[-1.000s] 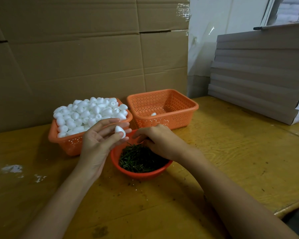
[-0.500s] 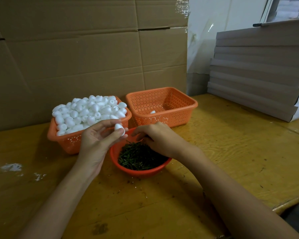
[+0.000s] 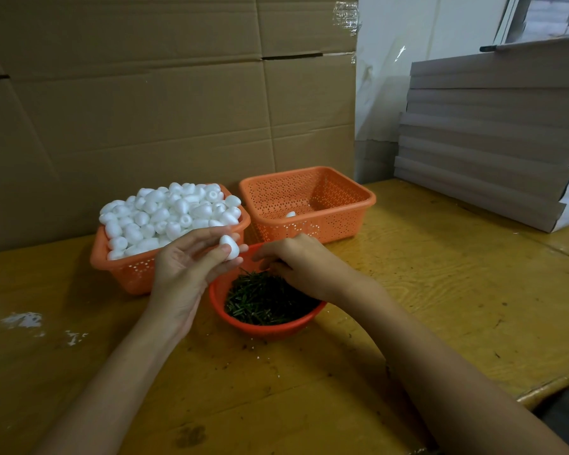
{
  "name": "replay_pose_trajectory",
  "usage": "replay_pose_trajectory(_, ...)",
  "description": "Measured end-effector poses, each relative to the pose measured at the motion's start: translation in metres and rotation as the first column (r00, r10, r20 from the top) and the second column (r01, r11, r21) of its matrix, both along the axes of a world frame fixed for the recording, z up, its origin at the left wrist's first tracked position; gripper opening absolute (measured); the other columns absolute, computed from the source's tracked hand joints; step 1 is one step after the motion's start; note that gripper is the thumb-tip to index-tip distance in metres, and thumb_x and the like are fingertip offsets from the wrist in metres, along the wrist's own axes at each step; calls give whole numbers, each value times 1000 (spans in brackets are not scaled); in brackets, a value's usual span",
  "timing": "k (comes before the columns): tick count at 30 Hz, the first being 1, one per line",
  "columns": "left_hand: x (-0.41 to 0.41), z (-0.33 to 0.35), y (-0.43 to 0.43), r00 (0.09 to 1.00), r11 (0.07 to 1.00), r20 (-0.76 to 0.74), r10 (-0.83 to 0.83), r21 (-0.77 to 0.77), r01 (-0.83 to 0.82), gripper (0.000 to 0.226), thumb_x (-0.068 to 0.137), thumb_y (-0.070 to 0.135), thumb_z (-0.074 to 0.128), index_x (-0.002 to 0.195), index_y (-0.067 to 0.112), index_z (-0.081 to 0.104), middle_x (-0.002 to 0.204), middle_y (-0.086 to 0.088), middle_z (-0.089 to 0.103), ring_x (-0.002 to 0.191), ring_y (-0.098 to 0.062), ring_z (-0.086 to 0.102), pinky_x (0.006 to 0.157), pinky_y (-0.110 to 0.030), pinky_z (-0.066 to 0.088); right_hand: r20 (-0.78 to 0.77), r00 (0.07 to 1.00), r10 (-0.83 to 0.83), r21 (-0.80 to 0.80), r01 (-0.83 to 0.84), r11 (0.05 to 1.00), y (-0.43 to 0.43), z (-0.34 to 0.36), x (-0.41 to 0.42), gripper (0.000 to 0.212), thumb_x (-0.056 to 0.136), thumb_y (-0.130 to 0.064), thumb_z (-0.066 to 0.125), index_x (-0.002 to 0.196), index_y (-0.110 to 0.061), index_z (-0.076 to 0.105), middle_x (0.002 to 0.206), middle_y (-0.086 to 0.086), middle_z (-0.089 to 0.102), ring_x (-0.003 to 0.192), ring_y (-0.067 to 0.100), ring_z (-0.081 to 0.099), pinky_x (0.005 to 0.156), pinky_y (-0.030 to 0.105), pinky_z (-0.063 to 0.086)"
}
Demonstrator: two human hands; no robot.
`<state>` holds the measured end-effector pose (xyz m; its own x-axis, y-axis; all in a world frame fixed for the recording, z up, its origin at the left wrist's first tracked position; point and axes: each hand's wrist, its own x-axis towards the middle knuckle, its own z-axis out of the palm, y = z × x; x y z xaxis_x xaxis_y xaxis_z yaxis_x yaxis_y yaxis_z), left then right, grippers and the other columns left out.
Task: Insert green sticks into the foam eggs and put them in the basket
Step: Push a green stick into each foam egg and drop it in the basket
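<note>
My left hand point(image 3: 186, 270) holds one white foam egg point(image 3: 230, 246) between thumb and fingertips, just above the rim of a round red bowl point(image 3: 266, 328). The bowl is full of short green sticks point(image 3: 263, 298). My right hand point(image 3: 304, 262) reaches down into the far side of the bowl, fingers curled among the sticks; whether they pinch one is hidden. An orange basket point(image 3: 125, 274) heaped with foam eggs point(image 3: 168, 213) stands at the left. A second orange basket point(image 3: 335, 221) at the right holds one egg point(image 3: 290, 214).
All this sits on a yellow wooden table point(image 3: 440, 290) whose front edge runs at the lower right. Cardboard sheets point(image 3: 145, 110) form a wall behind the baskets. A stack of flat grey boards point(image 3: 493, 142) lies at the back right. White crumbs point(image 3: 23, 320) dot the table at left.
Both hands have stayed nearly in place; my left hand has turned the egg slightly at its fingertips while my right hand keeps working in the sticks. The camera has tilted a little.
</note>
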<state>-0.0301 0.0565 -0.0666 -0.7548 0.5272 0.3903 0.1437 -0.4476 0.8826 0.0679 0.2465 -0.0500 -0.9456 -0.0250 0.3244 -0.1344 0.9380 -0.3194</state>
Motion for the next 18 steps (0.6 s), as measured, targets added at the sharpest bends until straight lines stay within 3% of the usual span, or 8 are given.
replay_pose_trajectory(6, 0, 1, -1, 999, 1000, -23, 25, -9, -25, 25, 78, 21, 89, 101, 16, 80, 115, -19, 77, 108, -38, 77, 80, -29, 65, 66, 998, -1, 31, -1, 1000, 0, 0, -1, 47, 96, 3, 57, 135, -21, 68, 130, 1, 72, 124, 23, 65, 105, 43, 48)
replay_pose_trajectory(18, 4, 3, -1, 1000, 1000, -9, 23, -10, -23, 28, 74, 22, 88, 102, 21, 82, 118, -16, 79, 111, -34, 77, 77, -29, 66, 77, 997, 26, 56, -31, 998, -2, 1, -1, 55, 96, 9, 49, 140, -20, 65, 140, 0, 67, 131, 22, 60, 107, 42, 46)
